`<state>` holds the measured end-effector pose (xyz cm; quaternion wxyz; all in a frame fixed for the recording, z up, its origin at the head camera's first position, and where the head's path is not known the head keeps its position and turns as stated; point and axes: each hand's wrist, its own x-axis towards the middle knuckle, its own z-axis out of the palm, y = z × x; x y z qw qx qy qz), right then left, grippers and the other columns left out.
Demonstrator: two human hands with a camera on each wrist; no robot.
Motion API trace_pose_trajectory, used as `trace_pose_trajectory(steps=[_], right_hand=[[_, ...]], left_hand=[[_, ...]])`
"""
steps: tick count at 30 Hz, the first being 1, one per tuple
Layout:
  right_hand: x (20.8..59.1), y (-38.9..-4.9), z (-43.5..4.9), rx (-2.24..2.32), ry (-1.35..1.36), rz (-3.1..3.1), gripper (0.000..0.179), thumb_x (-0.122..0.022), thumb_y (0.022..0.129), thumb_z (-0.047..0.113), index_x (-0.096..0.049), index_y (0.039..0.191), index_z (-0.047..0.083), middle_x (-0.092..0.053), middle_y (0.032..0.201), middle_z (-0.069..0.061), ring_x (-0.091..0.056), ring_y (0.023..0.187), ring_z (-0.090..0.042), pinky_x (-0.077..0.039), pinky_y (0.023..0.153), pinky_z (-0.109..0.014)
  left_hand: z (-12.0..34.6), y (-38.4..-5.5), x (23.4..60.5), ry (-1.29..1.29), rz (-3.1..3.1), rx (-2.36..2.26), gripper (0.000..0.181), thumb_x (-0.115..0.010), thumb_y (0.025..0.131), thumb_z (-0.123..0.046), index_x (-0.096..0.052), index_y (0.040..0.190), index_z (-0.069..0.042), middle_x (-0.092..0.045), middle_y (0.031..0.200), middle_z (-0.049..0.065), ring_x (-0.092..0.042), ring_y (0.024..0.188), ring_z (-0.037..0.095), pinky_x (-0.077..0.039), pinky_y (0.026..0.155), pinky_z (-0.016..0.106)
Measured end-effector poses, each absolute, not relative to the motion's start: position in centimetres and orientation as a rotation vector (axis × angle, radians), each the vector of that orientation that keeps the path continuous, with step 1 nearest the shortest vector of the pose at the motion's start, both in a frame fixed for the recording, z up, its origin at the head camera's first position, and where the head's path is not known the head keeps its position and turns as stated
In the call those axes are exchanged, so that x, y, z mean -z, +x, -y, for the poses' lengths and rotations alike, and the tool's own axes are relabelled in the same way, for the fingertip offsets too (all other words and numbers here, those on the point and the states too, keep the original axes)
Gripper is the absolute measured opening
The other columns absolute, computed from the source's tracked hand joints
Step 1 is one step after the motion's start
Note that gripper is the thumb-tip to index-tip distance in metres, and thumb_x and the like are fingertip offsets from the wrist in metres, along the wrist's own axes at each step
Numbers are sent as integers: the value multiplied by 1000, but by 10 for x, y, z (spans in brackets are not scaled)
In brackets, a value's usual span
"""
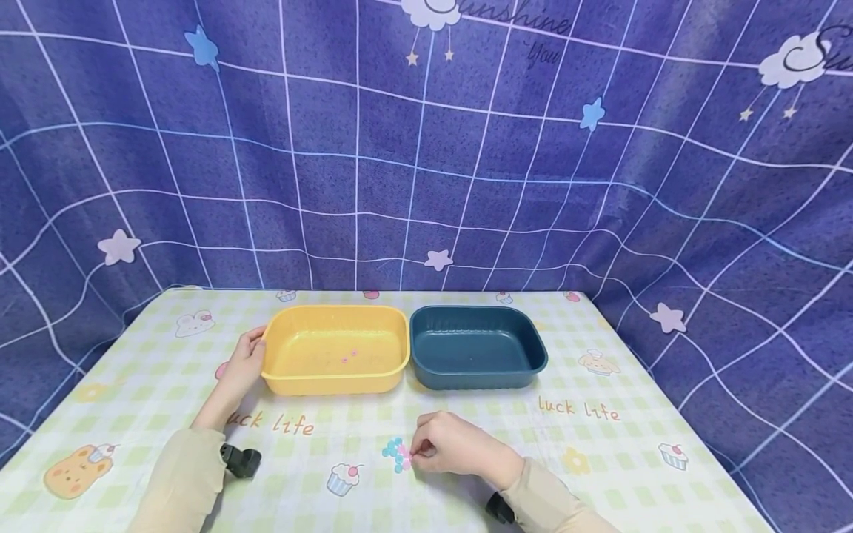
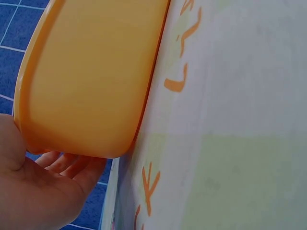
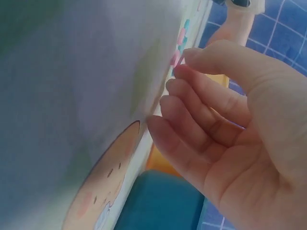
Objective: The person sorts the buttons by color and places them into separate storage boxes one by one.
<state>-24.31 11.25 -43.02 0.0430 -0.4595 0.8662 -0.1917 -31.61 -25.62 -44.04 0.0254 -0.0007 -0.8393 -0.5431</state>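
My left hand [image 1: 245,363] holds the left end of a yellow basin [image 1: 336,385]. In the left wrist view, its fingers [image 2: 88,172] lie against the basin's end wall, with their tips hidden. Two tiny pink pieces [image 1: 349,357] lie on the basin floor. Over the front of the table, my right hand [image 1: 460,444] pinches a small pink piece [image 3: 180,59] between thumb and index finger; it is mostly hidden. Right beside those fingertips sits a little cluster of blue pieces [image 1: 393,448] and pink ones. They are too small to tell their exact kind.
A dark teal basin [image 1: 476,380] stands close against the yellow one on its right, with nothing seen inside. Both rest on a checked tablecloth [image 1: 280,474] with printed cakes and lettering. A blue grid curtain [image 1: 320,178] hangs behind the table.
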Motion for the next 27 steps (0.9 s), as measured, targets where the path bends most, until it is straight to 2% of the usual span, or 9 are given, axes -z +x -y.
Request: trace_pose_trajectory(steps=[10, 16, 23, 27], right_hand=[[432, -252, -123, 862, -1288, -2580, 4, -69, 80, 10, -73, 83, 10, -61, 76, 6, -55, 71, 2, -49, 67, -8], [428, -256, -129, 961, -1287, -2583, 4, -69, 80, 9, -72, 83, 9, -63, 79, 4, -56, 72, 3, -52, 68, -12], [425, -259, -135, 1017, -1312, -2615, 5, -68, 81, 8, -72, 85, 9, -63, 80, 2, -60, 72, -5, -54, 66, -16], [424, -261, -138, 1049, -1310, -2633, 7, -67, 81, 7, -72, 85, 10, -63, 80, 4, -59, 73, -2, -55, 67, -17]], left_hand=[[257, -317, 441, 3, 2601, 1678, 56, -15, 104, -28, -2, 147, 5, -16, 149, 34, -21, 138, 45, -25, 112, 55], [258, -318, 442, -5, 2587, 1685, 56, -15, 103, -27, -2, 147, 5, -15, 149, 34, -20, 138, 46, -24, 113, 55], [258, -318, 441, 4, 2591, 1669, 55, -15, 103, -26, -3, 147, 4, -15, 150, 33, -20, 138, 46, -24, 112, 56], [258, -318, 442, -2, 2593, 1667, 55, -15, 103, -26, -3, 147, 4, -15, 150, 34, -20, 138, 46, -23, 112, 56]])
